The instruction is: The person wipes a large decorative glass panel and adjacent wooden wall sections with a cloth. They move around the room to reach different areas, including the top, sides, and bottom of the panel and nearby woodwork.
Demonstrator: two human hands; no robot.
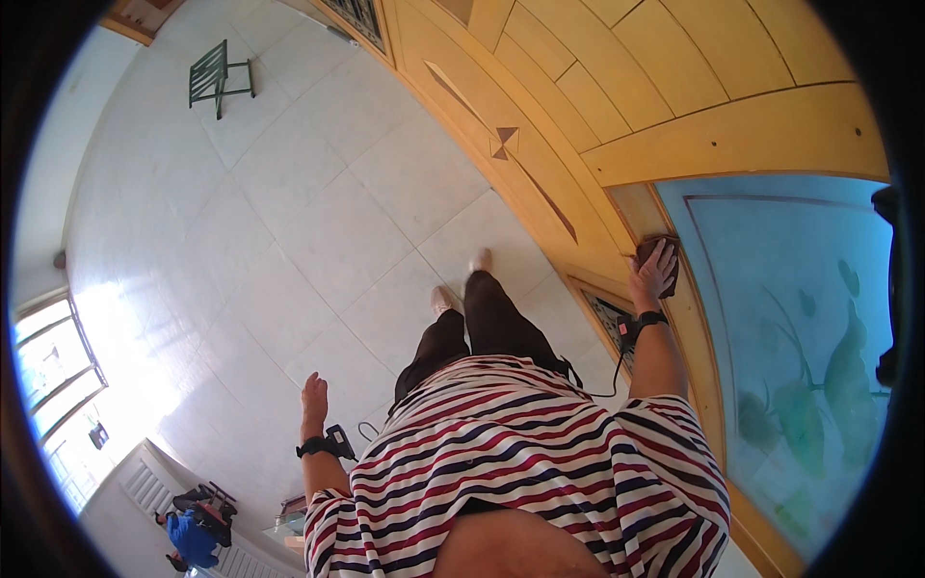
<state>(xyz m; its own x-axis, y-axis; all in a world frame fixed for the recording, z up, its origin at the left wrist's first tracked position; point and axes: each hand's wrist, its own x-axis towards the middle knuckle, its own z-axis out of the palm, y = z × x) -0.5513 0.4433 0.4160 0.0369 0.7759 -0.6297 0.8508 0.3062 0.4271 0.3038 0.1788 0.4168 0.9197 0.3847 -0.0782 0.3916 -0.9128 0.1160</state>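
My right hand [654, 271] presses a dark brown cloth [670, 278] against the wooden frame [697, 347] beside a blue frosted glass panel [788, 325]. The fingers lie spread over the cloth, which shows around them. At my left side, my left hand [314, 399] hangs over the tiled floor, away from the woodwork, with nothing seen in it. Each wrist wears a black strap with a small device and a cable.
Yellow wood panelling [498, 130] with dark inlays curves along the right. A green folding stool [220, 79] stands on the floor tiles. Bright windows [61, 368] are at the left, and a blue item [191, 538] lies among dark things at the lower left.
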